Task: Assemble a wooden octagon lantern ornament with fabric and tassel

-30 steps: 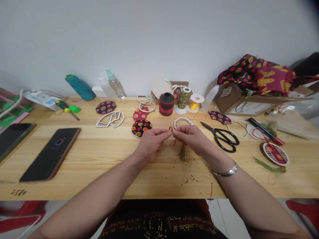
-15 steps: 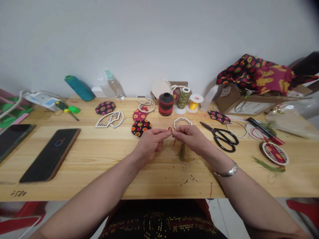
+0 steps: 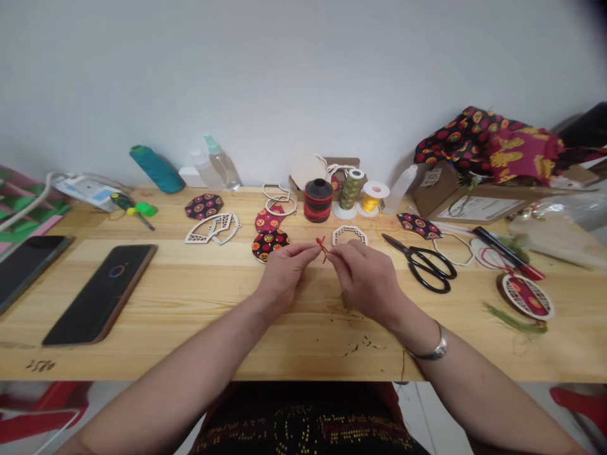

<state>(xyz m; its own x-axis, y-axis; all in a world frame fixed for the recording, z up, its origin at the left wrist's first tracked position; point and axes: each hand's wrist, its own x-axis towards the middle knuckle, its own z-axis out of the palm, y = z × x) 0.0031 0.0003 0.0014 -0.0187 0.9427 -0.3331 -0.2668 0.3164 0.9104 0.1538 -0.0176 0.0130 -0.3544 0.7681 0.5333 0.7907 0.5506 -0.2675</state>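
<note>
A thin red cord (image 3: 323, 245), looped and crossed, is pinched between both hands above the middle of the table. My left hand (image 3: 289, 266) grips it from the left with thumb and forefinger. Close beside, my right hand (image 3: 367, 272) pinches it from the right, its back turned up. Part of a green tassel (image 3: 347, 302) shows below my right hand, mostly hidden by it. Just beyond the fingers lie a pale octagonal wooden frame (image 3: 349, 236) and a round black patterned fabric piece (image 3: 266, 245).
Black-handled scissors (image 3: 427, 262) lie to the right, near a finished oval ornament (image 3: 527, 297). Spools of red-black thread (image 3: 317, 202), green thread (image 3: 351, 189) and yellow thread (image 3: 371, 200) stand at the back. A phone (image 3: 102, 294) lies left.
My right hand has turned over, its back now covering most of the green tassel. The red cord shows a crossed shape between the fingertips. The view has shifted slightly.
</note>
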